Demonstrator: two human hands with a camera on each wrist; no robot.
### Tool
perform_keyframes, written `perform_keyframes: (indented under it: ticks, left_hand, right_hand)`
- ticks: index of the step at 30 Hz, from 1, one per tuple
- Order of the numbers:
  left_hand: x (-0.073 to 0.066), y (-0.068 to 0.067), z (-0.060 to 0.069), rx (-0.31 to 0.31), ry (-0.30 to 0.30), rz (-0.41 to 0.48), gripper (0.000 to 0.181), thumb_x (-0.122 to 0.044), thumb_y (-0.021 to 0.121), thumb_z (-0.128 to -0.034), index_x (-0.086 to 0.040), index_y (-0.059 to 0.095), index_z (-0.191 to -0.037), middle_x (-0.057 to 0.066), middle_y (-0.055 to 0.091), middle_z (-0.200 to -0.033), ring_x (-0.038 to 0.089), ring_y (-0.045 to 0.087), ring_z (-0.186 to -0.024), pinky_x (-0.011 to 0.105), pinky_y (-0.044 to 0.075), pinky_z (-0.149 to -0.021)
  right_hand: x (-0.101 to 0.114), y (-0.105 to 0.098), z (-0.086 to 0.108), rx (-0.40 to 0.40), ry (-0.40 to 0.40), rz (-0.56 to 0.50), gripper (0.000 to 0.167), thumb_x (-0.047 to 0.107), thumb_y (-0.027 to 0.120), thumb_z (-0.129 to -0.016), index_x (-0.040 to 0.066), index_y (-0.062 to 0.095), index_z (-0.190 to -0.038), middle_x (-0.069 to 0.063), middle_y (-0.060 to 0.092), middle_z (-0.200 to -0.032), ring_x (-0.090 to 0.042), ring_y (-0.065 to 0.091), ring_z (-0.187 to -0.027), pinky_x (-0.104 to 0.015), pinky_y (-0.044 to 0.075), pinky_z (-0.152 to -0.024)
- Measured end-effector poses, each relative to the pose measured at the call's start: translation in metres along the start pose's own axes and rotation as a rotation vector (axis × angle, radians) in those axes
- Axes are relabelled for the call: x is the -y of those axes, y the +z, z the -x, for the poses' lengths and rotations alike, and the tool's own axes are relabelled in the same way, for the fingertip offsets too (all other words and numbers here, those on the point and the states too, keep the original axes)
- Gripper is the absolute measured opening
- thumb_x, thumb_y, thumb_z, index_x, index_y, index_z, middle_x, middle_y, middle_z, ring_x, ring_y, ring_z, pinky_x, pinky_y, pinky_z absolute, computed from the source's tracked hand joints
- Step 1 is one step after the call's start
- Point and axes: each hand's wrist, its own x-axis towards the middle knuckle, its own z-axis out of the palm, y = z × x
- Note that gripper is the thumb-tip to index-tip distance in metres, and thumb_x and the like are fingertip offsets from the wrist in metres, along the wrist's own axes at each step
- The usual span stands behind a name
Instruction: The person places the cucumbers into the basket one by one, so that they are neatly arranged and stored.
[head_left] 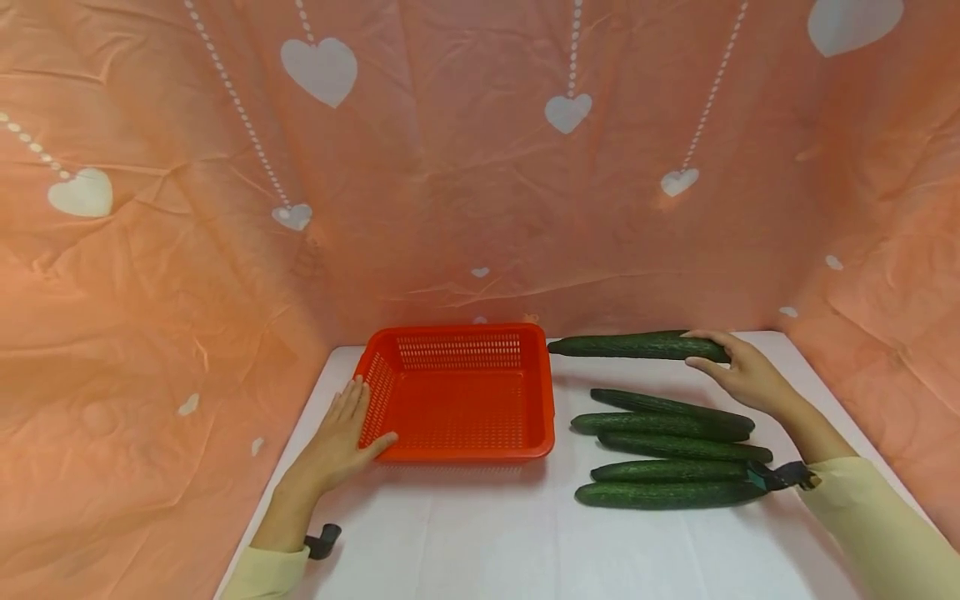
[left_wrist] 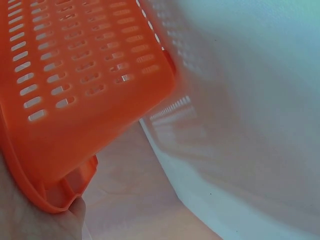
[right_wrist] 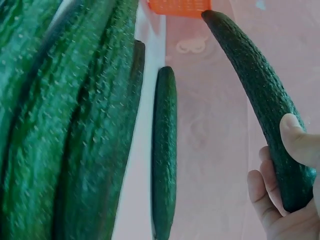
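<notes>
My right hand [head_left: 742, 371] grips a long, dark green cucumber [head_left: 622, 345] near one end, thumb on one side and fingers on the other. In the right wrist view this cucumber [right_wrist: 255, 75] is raised, its far tip by the rim of the red plastic basket [head_left: 553, 400]. My left hand [head_left: 337, 437] rests on the basket's left side, fingers straight and thumb spread over the front corner. Seen from the left wrist, the basket's slotted wall [left_wrist: 75, 115] fills the upper left. The basket holds nothing. Another cucumber [right_wrist: 165, 150] lies apart, mostly hidden in the head view.
Several cucumbers [head_left: 667, 495] lie side by side on the white tabletop [head_left: 480, 533], right of the basket. Orange-pink cloth [head_left: 450, 208] with white hearts hangs behind and at both sides. Dark straps [head_left: 783, 477] show at both wrists.
</notes>
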Motion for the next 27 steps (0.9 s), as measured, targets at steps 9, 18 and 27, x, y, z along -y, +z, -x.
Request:
perform_keyframes:
  ticks: [9, 18, 27]
  left_hand:
    - [0.003, 0.001, 0.002, -0.006, -0.003, -0.014, 0.110, -0.064, 0.061, -0.1012, 0.009, 0.012, -0.167, 0.026, 0.001, -0.178, 0.046, -0.001, -0.165, 0.063, 0.005, -0.132]
    - [0.003, 0.002, 0.002, -0.001, 0.005, -0.011, 0.110, -0.065, 0.060, -0.1011, 0.010, 0.014, -0.167, 0.027, 0.003, -0.178, 0.047, 0.001, -0.164, 0.064, 0.007, -0.131]
    - [0.003, 0.000, 0.000, 0.000, 0.007, -0.003, 0.109, -0.063, 0.060, -0.1016, 0.009, 0.012, -0.168, 0.026, 0.001, -0.178, 0.046, -0.002, -0.165, 0.062, 0.004, -0.132]
  right_hand:
    - [0.006, -0.006, -0.002, -0.013, 0.045, -0.009, 0.044, 0.028, 0.068, -0.108, 0.006, 0.061, -0.146, -0.030, 0.059, -0.147, -0.046, 0.061, -0.123, -0.080, 0.043, -0.101]
    - [0.031, 0.013, -0.019, 0.002, -0.014, -0.080, 0.042, 0.022, 0.069, -0.108, 0.005, 0.062, -0.145, -0.028, 0.061, -0.146, -0.046, 0.058, -0.129, -0.079, 0.041, -0.105]
    - [0.059, 0.048, -0.042, 0.039, -0.059, -0.136, 0.046, 0.023, 0.069, -0.108, 0.005, 0.059, -0.148, -0.027, 0.054, -0.153, -0.052, 0.047, -0.144, -0.079, 0.037, -0.111]
